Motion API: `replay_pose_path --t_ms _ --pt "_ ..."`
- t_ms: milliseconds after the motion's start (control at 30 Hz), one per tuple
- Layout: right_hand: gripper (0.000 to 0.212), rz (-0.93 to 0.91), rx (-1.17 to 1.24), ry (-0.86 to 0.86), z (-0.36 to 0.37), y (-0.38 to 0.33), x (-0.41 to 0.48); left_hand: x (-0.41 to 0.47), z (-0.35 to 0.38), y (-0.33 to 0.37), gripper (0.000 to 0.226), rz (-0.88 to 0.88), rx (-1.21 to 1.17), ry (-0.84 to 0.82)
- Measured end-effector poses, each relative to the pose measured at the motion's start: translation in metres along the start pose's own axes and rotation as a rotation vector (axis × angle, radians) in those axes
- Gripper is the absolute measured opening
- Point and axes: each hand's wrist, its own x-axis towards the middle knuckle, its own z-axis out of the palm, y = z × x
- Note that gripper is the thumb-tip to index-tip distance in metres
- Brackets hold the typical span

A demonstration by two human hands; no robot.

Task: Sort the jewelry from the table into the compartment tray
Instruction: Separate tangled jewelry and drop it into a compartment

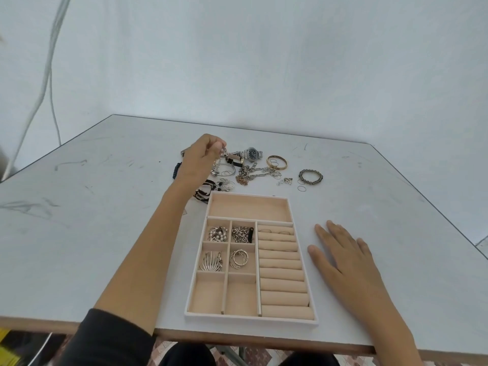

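Fingers (219,147) of left hand (202,159) pinch a small silver piece (224,152) at the pile (253,174). Right of them lie one watch (253,153), one bangle (276,162) and one bracelet (310,177). Tray (250,319), nearer than the fingers: four of six small cells filled, long cell bare, so much is judged left. Right hand (343,249) lies flat, holding nothing.

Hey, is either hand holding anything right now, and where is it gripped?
The left hand pinches a small silvery jewelry piece by its top; its kind is unclear. The right hand lies flat on the grey table, empty.
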Motion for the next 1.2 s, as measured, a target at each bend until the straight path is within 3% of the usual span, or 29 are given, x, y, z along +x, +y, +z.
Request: replay_pose_path --t_ms 233,333,433,533,733,900,1200 --pt "0.052 0.003 -0.056 -0.016 -0.013 -0.003 0.005 -0.003 -0.020 0.020 0.015 -0.042 -0.278 0.062" --pt "0.037 0.044 -0.031 -0.085 -0.036 -0.011 0.028 -0.004 -0.029 0.022 0.016 -0.047 -0.405 0.107" --pt "0.023 0.023 0.084 -0.013 -0.052 -0.034 0.063 -0.004 -0.034 0.019 0.015 -0.082 -0.486 0.133" --pt "0.018 -0.112 0.122 0.028 -0.051 -0.072 0.102 -0.004 -0.035 0.015 0.013 -0.120 -0.489 0.171" --pt "0.020 -0.293 0.051 -0.145 -0.019 -0.132 0.166 -0.003 -0.036 0.008 0.013 -0.153 -0.428 0.200" --pt "0.037 -0.291 -0.068 -0.157 -0.001 -0.144 0.185 -0.001 -0.037 0.008 0.013 -0.158 -0.385 0.217" --pt "0.009 -0.258 -0.054 -0.099 0.004 -0.144 0.188 -0.003 -0.035 0.006 0.013 -0.166 -0.352 0.199"
